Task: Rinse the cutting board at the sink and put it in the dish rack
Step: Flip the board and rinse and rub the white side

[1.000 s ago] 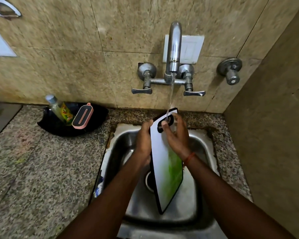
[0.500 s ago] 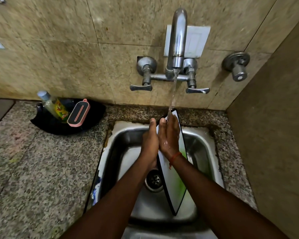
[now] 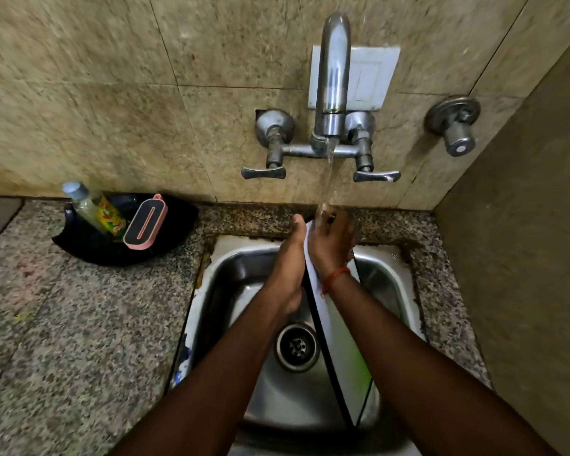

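A thin white cutting board (image 3: 344, 353) with a black rim and a green patch stands almost on edge over the steel sink (image 3: 387, 278). My left hand (image 3: 288, 268) presses flat against its left face. My right hand (image 3: 331, 240) lies on its right face near the top, a red thread on the wrist. Water from the tap (image 3: 333, 80) runs onto my right hand's fingers and the board's top edge. The board's upper end and handle hole are hidden by my hands. No dish rack is in view.
A black tray (image 3: 89, 246) on the granite counter left of the sink holds a soap bottle (image 3: 96, 209) and a pink-and-black scrubber (image 3: 145, 223). Two lever handles (image 3: 264, 172) sit below the tap. A brown side wall (image 3: 524, 258) closes the right.
The board has turned from showing its white face to nearly edge-on. My right hand slid from the handle hole onto the board's upper face, and both hands came closer together.
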